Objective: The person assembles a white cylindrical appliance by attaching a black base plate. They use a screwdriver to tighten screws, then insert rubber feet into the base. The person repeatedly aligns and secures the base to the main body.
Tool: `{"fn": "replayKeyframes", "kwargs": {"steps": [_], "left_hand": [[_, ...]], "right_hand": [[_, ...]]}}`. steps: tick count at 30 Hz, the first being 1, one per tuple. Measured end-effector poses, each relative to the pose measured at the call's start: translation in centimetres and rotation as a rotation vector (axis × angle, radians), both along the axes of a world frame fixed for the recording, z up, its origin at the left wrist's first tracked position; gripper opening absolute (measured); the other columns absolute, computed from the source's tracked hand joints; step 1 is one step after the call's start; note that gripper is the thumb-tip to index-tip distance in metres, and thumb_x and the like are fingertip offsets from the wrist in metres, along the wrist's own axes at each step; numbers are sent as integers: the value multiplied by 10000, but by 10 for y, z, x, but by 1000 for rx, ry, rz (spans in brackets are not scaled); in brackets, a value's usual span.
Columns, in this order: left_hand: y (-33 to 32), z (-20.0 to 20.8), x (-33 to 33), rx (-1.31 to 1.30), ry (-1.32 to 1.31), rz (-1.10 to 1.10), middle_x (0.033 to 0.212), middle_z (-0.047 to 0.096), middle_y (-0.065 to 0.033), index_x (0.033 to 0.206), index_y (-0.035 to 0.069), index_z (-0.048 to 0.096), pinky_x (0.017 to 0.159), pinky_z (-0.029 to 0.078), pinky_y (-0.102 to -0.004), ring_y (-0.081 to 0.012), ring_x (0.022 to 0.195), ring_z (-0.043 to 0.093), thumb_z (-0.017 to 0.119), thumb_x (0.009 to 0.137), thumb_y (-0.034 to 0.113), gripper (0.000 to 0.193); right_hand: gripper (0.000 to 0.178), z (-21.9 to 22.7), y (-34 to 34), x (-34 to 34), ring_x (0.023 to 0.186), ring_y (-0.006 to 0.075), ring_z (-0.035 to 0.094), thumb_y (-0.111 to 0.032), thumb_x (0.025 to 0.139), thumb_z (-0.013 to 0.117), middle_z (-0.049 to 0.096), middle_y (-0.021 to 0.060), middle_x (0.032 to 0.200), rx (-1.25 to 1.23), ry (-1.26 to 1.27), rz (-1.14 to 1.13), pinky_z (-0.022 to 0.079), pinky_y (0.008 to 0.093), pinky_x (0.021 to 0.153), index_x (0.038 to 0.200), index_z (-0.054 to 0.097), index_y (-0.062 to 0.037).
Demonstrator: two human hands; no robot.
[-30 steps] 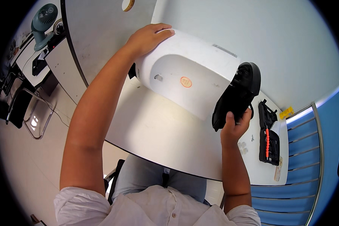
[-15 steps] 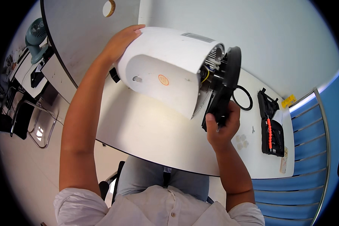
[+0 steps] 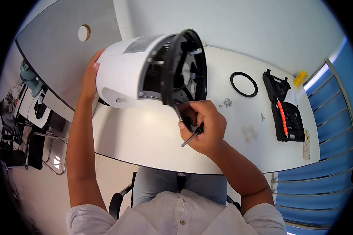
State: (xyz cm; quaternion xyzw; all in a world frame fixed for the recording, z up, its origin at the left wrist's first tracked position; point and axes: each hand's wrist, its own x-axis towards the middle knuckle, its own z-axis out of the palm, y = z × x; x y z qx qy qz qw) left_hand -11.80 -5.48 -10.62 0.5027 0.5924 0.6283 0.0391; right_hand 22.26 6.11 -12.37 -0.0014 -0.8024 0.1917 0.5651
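Note:
A white rounded appliance housing [image 3: 119, 62], like an air fryer body, is tilted on its side above the table. At its right end is a thick black ring [image 3: 168, 68], open to a dark interior with round fittings. My left hand [image 3: 91, 76] presses round the housing's closed left end, gripping it. My right hand [image 3: 208, 127] is closed at the black handle part [image 3: 189, 117] below the ring. From that fist a thin grey rod with a black collar [image 3: 192, 138], like a screwdriver shaft, points down and left. What the curled fingers cover is hidden.
On the table lie a loose black ring [image 3: 244, 95], a small heap of screws [image 3: 227, 102], another screw cluster [image 3: 262, 116] and pale round pads [image 3: 249, 134]. An open black tool case [image 3: 295, 127] with an orange flexible shaft [image 3: 282, 117] sits right, beside a metal railing [image 3: 333, 129].
The appliance has turned, bringing its open right end into view, and has shifted left. My right hand moved left with it; the thin rod now shows. The loose ring and screws are uncovered.

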Motion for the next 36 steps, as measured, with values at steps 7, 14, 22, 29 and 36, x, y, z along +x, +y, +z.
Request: {"fn": "replayKeyframes", "kwargs": {"steps": [7,14,22,29,36], "left_hand": [[-8,-9,5,60,-5,12,1380,449,-153,1394,0,381,1081,300,-354,-242,1284,415,383,949,400,599],[-15,-16,-15,49,-27,-26,1381,450,-153,1404,-2,355,1088,322,-373,-251,1270,445,293,992,413,589],[6,-1,11,-17,-13,40,1410,421,-142,1416,2,341,1101,287,-366,-243,1305,398,277,1001,413,588],[5,-3,1,-10,-28,16,1402,433,-137,1421,14,341,1086,310,-369,-236,1287,421,293,999,404,576],[7,4,19,-16,-58,51,1360,478,-134,1388,8,400,1074,318,-339,-226,1260,446,357,982,354,535]], "right_hand": [[509,-3,-4,-2,643,198,595,-105,533,698,611,70,873,48,44,-99,471,277,534,1034,620,-64],[652,-2,-2,-3,671,202,600,-139,484,758,587,68,908,55,80,-85,483,298,563,1107,580,-66],[575,-5,19,-9,591,226,583,-65,564,726,587,67,808,-81,160,-67,469,316,517,1102,522,-70],[529,5,17,-5,655,240,601,-89,609,743,577,66,866,-149,83,-52,478,336,545,1090,525,-100],[552,0,11,-4,651,246,592,-83,583,746,566,64,901,-148,43,-94,474,337,538,1089,526,-106]]}}
